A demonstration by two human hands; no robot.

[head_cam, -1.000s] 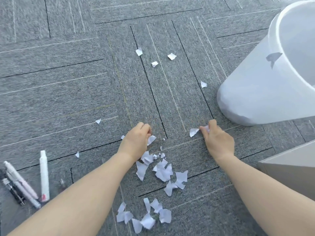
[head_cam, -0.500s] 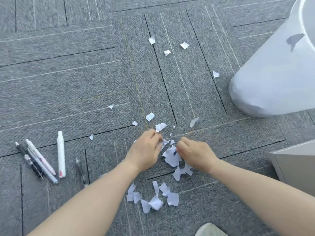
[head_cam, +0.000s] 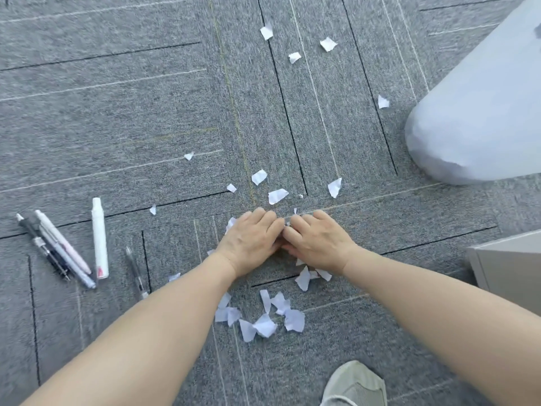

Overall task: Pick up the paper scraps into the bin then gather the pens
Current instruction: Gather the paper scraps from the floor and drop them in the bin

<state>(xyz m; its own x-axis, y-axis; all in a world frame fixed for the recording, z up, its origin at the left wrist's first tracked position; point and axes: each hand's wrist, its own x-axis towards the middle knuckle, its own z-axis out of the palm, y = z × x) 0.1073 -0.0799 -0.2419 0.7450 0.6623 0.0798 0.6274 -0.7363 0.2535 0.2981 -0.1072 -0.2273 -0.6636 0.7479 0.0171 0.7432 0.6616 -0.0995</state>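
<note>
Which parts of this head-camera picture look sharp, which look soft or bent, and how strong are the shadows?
Head view: light is even and soft, so the paper scraps cast almost no shadow; the carpet weave and pens read fairly sharp; the left hand and right hand look slightly soft; the white bin is cropped and stretched by the wide lens at the right edge.

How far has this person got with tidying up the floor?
Early days. Nothing looks finished: white paper scraps lie all over the grey carpet. In hand: the left hand and right hand are cupped together over a heap of scraps. Left: carrying scraps to the white plastic bin, clearing the far pieces, then gathering the pens, which lie untouched.
</note>
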